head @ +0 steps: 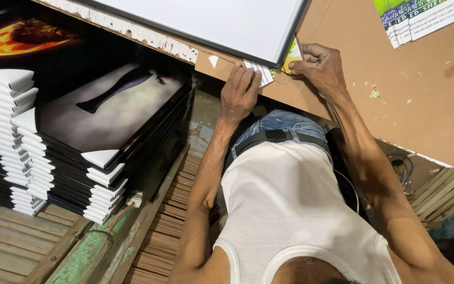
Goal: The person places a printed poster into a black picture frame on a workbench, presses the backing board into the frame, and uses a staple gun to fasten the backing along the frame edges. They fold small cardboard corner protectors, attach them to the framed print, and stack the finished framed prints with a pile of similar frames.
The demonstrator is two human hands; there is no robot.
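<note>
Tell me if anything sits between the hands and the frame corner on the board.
Nothing visible does. The left hand presses on the printed cardboard piece at the frame corner, and the right hand pinches its other end beside the frame edge. Both already touch it.

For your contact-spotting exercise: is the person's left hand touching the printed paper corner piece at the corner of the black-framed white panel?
Touching. The head view shows the left hand with its fingertips pressed on the printed paper corner piece.
</note>
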